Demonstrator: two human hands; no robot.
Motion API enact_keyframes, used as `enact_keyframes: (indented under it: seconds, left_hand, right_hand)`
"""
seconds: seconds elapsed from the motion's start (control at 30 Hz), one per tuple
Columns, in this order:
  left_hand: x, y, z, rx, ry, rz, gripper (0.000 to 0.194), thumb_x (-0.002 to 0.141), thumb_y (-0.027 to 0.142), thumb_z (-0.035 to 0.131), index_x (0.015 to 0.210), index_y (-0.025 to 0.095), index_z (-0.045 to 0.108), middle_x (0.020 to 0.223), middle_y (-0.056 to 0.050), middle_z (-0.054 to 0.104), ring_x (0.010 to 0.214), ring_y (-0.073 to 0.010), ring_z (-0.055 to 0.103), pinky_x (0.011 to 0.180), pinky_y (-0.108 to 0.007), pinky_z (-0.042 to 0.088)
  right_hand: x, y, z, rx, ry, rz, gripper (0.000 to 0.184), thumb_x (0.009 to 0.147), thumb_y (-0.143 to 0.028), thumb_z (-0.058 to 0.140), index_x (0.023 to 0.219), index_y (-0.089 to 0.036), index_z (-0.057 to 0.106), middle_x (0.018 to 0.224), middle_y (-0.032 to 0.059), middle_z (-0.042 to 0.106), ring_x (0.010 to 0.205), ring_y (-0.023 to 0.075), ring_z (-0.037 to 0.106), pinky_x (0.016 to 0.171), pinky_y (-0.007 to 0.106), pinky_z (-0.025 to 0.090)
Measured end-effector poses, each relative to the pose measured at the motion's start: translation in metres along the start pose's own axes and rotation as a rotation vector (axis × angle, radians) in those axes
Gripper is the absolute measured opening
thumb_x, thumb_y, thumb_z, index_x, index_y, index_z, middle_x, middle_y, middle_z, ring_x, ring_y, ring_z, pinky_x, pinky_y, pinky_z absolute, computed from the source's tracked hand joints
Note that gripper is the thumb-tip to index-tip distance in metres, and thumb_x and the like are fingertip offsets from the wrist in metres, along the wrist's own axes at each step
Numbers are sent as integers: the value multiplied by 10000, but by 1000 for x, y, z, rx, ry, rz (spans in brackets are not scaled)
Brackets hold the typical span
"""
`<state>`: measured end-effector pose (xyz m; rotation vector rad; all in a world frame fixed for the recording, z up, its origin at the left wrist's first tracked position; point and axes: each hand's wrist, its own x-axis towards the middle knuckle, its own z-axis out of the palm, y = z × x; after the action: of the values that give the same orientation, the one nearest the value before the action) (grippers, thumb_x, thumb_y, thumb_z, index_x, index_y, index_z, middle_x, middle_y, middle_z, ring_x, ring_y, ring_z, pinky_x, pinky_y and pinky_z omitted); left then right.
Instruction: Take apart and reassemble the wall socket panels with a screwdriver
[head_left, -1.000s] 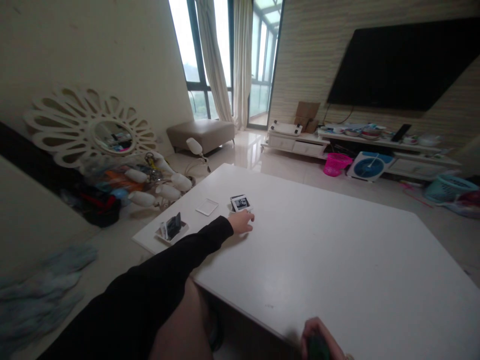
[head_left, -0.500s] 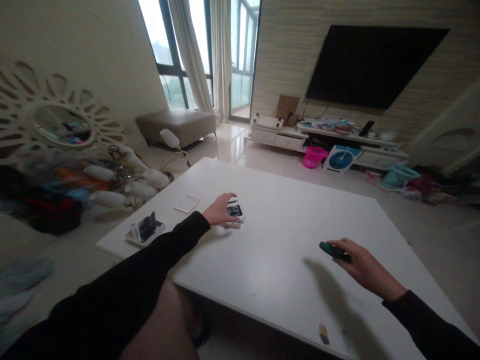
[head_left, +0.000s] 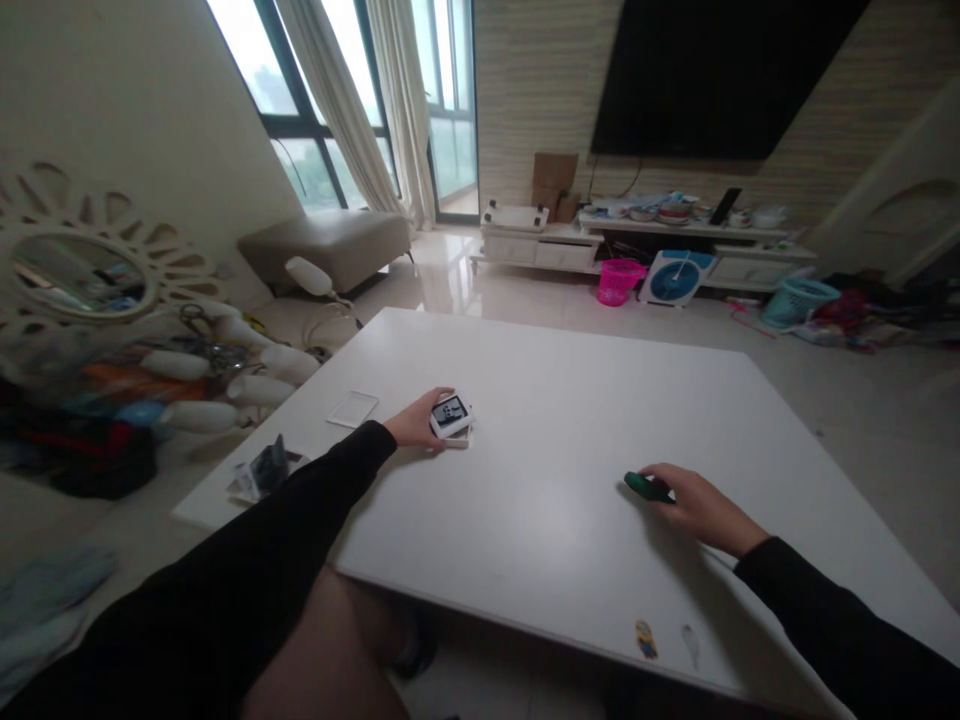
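My left hand (head_left: 420,420) grips a small white case (head_left: 451,414) with a dark, patterned face. Under it on the white table (head_left: 540,520) is a shallow white box (head_left: 459,441), partly hidden by the case. My right hand (head_left: 701,503) is closed on a dark green rounded object (head_left: 646,487), low over the table; its exact kind cannot be made out. Left of my left hand lies a clear square lid (head_left: 352,409). A white tray with folded dark and printed paper (head_left: 266,470) sits near the left edge, partly behind my sleeve.
Near the front edge lie a small yellow and blue flat piece (head_left: 646,640) and a clear small item (head_left: 691,645). A lamp with several white shades (head_left: 202,415) stands beside the table's left edge. Beyond are a pink basket (head_left: 619,283) and a blue fan (head_left: 676,277).
The view has shifted, tilting downward. My right hand has lowered the green object closer to the table. The white case in my left hand now shows its face more fully.
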<state>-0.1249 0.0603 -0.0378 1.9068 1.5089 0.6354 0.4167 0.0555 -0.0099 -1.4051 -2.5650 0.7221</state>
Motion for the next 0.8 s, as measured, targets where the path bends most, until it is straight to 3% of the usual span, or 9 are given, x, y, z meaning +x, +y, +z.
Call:
enact_keyframes:
  seconds: [0.23, 0.53, 0.63, 0.8]
  left_hand:
    - [-7, 17, 15, 31, -34, 106, 1051, 537, 221, 903, 1481, 220, 441, 1398, -126, 609, 1300, -292, 610, 1139, -415, 471]
    - [-11, 51, 50, 23, -171, 275, 1081, 566, 308, 924, 1503, 186, 397, 1464, -161, 537, 1346, -350, 561, 1175, -495, 431]
    - [-14, 64, 62, 34, -216, 331, 1085, 563, 295, 924, 1502, 148, 401, 1442, -183, 539, 1329, -365, 563, 1151, -496, 447]
    - [-28, 92, 90, 68, -267, 374, 1081, 581, 268, 916, 1518, 194, 383, 1393, -152, 546, 1283, -351, 558, 1134, -503, 458]
  right_hand:
    - [5, 6, 8, -88, -19, 46, 298, 833, -170, 564, 1103, -153, 690, 1065, 144, 744, 964, 265, 672, 874, 365, 471]
    - [5, 10, 9, -178, -48, 103, 297, 839, -218, 598, 1126, -179, 661, 1093, 131, 741, 963, 266, 683, 847, 347, 480]
    - [4, 10, 8, -219, -78, 131, 374, 835, -244, 611, 1203, -188, 648, 1156, 134, 735, 993, 295, 700, 852, 374, 495]
    - [3, 0, 6, -235, -47, 114, 556, 827, -276, 667, 1365, -167, 579, 1322, 181, 663, 1148, 348, 665, 965, 448, 523]
